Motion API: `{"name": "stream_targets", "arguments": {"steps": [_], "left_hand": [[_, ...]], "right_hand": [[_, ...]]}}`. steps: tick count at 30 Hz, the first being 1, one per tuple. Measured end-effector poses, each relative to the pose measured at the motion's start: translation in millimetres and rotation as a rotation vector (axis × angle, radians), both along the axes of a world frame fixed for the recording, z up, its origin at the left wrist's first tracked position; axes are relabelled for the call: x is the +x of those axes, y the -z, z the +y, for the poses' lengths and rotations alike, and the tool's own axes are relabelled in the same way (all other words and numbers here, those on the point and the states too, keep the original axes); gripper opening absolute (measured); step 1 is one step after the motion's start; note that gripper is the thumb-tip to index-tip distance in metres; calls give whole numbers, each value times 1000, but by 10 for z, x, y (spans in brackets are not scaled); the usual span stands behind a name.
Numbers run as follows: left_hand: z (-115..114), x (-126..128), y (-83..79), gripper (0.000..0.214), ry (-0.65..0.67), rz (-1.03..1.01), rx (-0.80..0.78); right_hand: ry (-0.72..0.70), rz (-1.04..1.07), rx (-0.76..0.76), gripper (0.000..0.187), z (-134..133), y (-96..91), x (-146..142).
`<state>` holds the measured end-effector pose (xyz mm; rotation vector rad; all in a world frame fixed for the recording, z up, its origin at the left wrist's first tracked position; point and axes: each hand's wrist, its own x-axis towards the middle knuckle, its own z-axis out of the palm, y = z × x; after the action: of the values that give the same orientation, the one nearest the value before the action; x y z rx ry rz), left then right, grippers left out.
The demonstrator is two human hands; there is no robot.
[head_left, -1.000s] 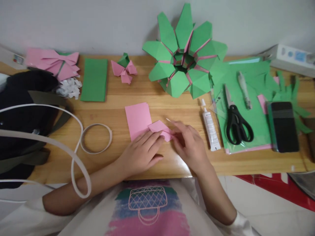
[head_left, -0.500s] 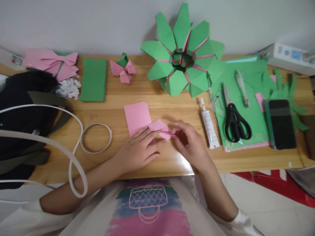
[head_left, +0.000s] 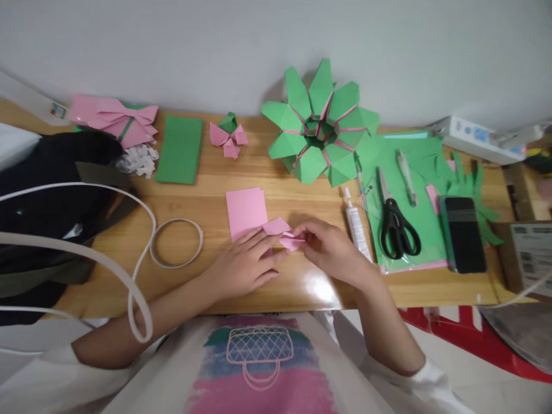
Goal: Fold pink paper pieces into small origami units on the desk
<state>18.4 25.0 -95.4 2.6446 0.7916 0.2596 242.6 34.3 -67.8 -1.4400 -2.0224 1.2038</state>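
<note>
Soft, rather dim light, white glare on the near part of the table (head_left: 317, 290), faint shadow on the wall (head_left: 172, 46) left of the paper flower (head_left: 297, 92), wide-lens stretching toward the edges, folded pink paper (head_left: 276, 225) slightly soft, print on the glue tube (head_left: 357, 227) blurred

The folded paper (head_left: 276, 225) is pink, like the sheets (head_left: 246, 210) beside it. I see green petals edged in pink on the big paper flower (head_left: 309, 163), honey-brown grain across the table (head_left: 297, 198), black scissor handles (head_left: 391, 214), and a white shirt (head_left: 271, 397) banded teal, blue and pink under a pale criss-crossed bag drawing (head_left: 260, 345).
</note>
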Motion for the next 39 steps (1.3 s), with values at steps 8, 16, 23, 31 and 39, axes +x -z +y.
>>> {"name": "stream_targets", "arguments": {"steps": [8,16,23,31,39], "left_hand": [[-9,-8,28,38,2,-12,32],[-7,7,19,36,-12,7,46],[-9,-5,56,35,5,8,66],[-12,12,65,35,2,-21,66],[-10,14,50,36,1,18,57]], "right_hand": [[-274,-84,-91,14,258,-139,94],[-365,-135,-43,14,456,-95,42],[-361,-89,-84,14,442,-57,115],[-327,-156,-37,15,414,7,25],[-241,-298,25,16,298,-15,-30]]}}
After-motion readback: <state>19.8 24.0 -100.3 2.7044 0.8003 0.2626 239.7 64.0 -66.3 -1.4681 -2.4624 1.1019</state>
